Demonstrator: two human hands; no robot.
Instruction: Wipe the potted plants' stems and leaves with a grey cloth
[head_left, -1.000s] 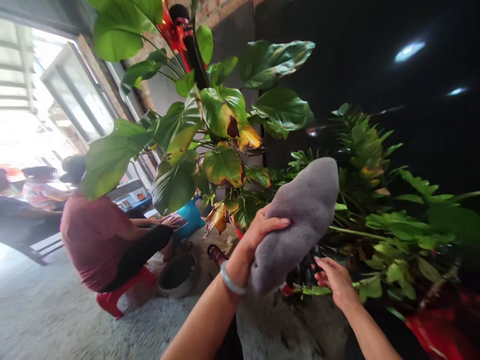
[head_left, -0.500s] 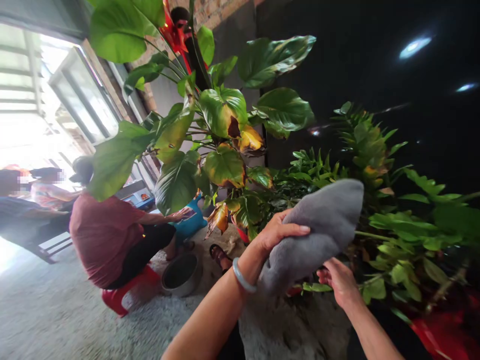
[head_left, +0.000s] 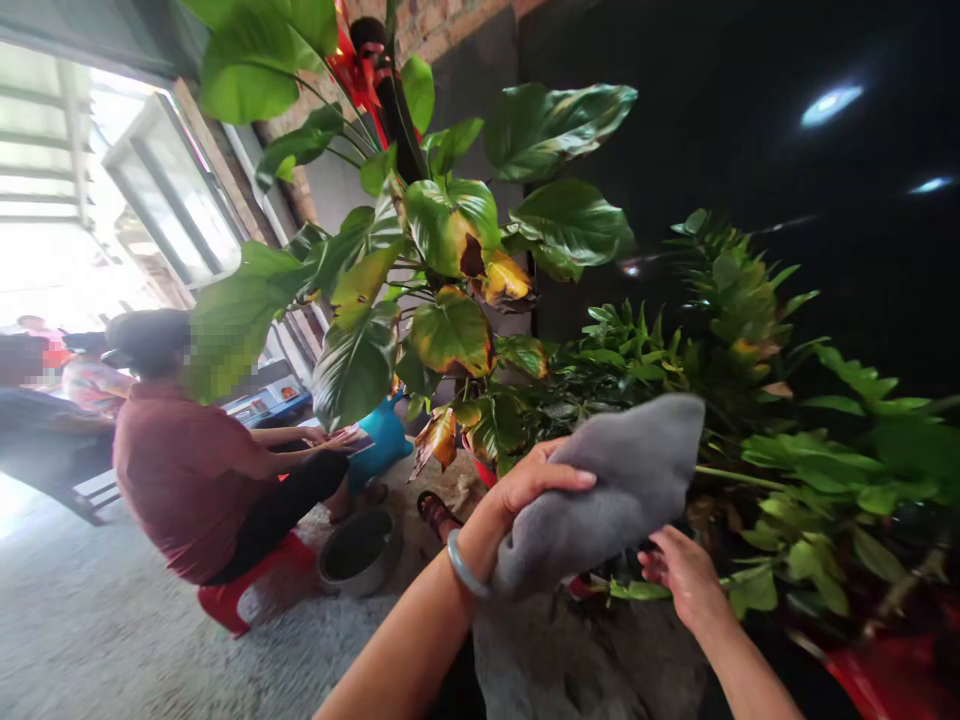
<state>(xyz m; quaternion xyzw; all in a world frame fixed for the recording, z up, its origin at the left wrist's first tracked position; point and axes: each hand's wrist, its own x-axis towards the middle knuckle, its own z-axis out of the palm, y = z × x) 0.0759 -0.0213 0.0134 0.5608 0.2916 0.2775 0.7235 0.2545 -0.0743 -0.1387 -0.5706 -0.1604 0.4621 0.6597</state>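
My left hand (head_left: 525,485) grips a grey cloth (head_left: 615,485) at centre frame; my right hand (head_left: 682,575), at 4 o'clock of it, pinches a low leaf (head_left: 637,590) under the cloth. The step looks like wiping foliage; the next move would call for steadying the leaf and drawing the cloth along it. At 9 o'clock, a metal basin (head_left: 358,550) sits on the floor, apparently empty, beside a seated person (head_left: 187,470) on a red stool (head_left: 232,605). Beyond, the big plant (head_left: 442,250) rises.

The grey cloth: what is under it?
Under the grey cloth, the right hand reaches in among green leaves. The left hand grips the cloth's top. What the cloth rests on is covered.
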